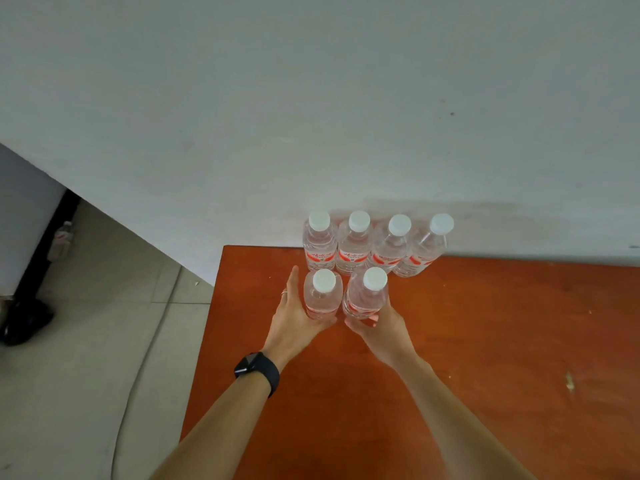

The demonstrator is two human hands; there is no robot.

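Several clear water bottles with white caps and red labels stand on an orange-brown table [485,341]. A back row of bottles [375,245] lines the wall. In front of it stand two more. My left hand [294,317] holds the front left bottle [322,294] from its left side and base, thumb under it, fingers stretched forward along it. My right hand [375,325] grips the front right bottle [367,294] low down; its fingers are mostly hidden behind the bottle. A dark watch [258,370] sits on my left wrist.
A white wall [311,116] rises right behind the back row. The table's left edge [207,334] drops to a tiled floor [86,341], where a thin cable runs. A dark object [27,320] and a crushed bottle [62,240] lie at the far left.
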